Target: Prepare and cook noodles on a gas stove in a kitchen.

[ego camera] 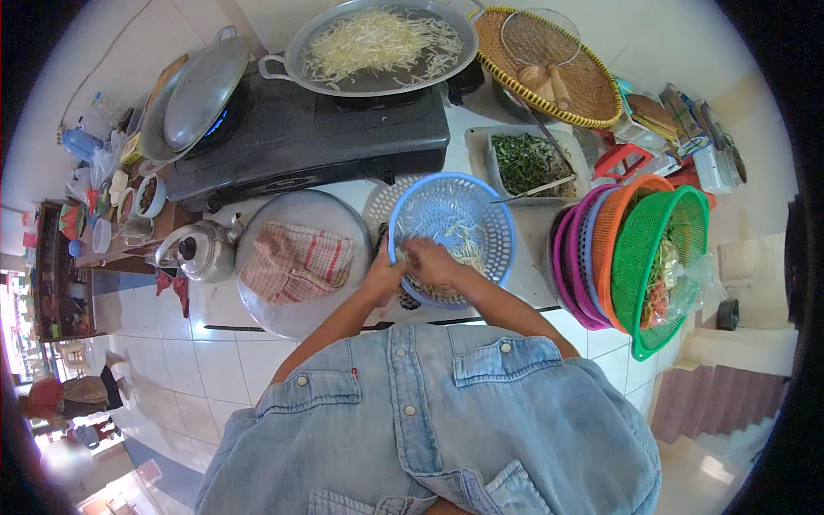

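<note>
A blue perforated plastic basket (506, 225) stands before me on the counter, with some bean sprouts (468, 248) inside. My left hand (385, 273) is at the basket's left rim, its fingers around the edge. Inside the basket, my right hand (428, 261) is blurred and close to the left one; its fingertips are hidden, so its hold cannot be told. Behind the basket, a wide metal wok (293, 48) on the stove holds a large heap of bean sprouts (380, 42) in liquid.
Left are a round metal lid (302, 312) with a checked cloth (296, 261), a kettle (203, 251) and a covered wok (203, 96) over a lit burner. Right are stacked colored baskets (627, 257) and a tub of chopped greens (531, 161). A woven tray (515, 51) holds a wire skimmer (541, 38).
</note>
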Action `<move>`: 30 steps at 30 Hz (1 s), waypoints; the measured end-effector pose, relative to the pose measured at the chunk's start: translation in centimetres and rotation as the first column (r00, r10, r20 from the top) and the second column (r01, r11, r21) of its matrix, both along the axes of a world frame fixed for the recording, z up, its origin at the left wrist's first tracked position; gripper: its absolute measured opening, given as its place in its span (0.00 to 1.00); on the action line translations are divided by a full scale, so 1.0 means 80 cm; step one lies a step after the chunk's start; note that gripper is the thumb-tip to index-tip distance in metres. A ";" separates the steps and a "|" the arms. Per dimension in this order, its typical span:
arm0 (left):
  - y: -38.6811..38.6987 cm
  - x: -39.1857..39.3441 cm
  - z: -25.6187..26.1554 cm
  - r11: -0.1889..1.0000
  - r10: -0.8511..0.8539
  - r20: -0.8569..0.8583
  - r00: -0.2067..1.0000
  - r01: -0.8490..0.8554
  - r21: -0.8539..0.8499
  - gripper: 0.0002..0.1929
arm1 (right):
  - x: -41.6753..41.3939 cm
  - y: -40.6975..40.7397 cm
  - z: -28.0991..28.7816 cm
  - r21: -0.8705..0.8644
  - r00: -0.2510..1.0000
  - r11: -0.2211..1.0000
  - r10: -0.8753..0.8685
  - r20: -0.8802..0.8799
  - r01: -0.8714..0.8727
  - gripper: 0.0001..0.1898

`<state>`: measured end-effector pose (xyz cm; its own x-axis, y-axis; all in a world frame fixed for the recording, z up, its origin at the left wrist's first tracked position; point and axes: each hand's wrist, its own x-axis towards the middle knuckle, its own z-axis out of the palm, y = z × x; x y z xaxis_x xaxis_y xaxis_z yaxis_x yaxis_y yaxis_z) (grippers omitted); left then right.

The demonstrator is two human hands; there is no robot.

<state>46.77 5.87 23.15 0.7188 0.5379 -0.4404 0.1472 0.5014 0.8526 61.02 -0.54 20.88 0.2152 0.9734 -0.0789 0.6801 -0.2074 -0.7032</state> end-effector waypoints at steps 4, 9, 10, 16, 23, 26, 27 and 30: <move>0.011 -0.011 0.018 0.999 -0.027 -0.017 0.999 0.028 0.033 0.40 | 0.037 0.000 0.069 -0.344 0.968 0.909 0.252 -0.003 -0.237 0.18; 0.010 0.007 0.034 0.987 -0.140 -0.028 0.990 0.142 0.070 0.40 | -0.005 0.035 -0.032 0.246 0.893 0.929 -0.342 0.291 0.276 0.19; 0.017 0.003 0.024 0.977 -0.151 -0.032 0.988 0.154 0.149 0.40 | -0.027 0.036 -0.042 0.333 0.904 0.929 -0.272 0.329 0.158 0.18; 0.035 -0.033 0.057 0.997 0.061 -0.017 0.998 -0.062 -0.055 0.32 | 0.001 -0.039 0.099 0.067 0.930 0.960 0.244 0.277 -0.272 0.11; 0.054 -0.083 0.141 0.991 0.128 0.040 0.991 -0.126 -0.049 0.32 | 0.055 -0.057 0.222 0.613 0.870 0.776 -0.397 0.293 0.148 0.14; 0.084 -0.077 0.217 0.986 0.157 0.108 0.982 -0.162 0.039 0.33 | 0.080 -0.025 0.262 0.595 0.831 0.736 -0.521 0.194 0.322 0.24; 0.100 -0.070 0.227 0.974 0.155 0.221 0.963 -0.186 0.128 0.32 | 0.089 -0.010 0.284 0.606 0.832 0.731 -0.519 0.195 0.313 0.24; 0.143 -0.041 0.303 0.949 0.206 0.225 0.952 -0.250 0.191 0.30 | 0.105 0.040 0.373 0.385 0.920 0.844 -0.284 -0.271 0.374 0.31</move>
<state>43.52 17.28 47.35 0.6267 0.7636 -0.1556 -0.1343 0.3025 0.9436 69.45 2.63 50.70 0.5527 0.7961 0.2466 0.4637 -0.0479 -0.8847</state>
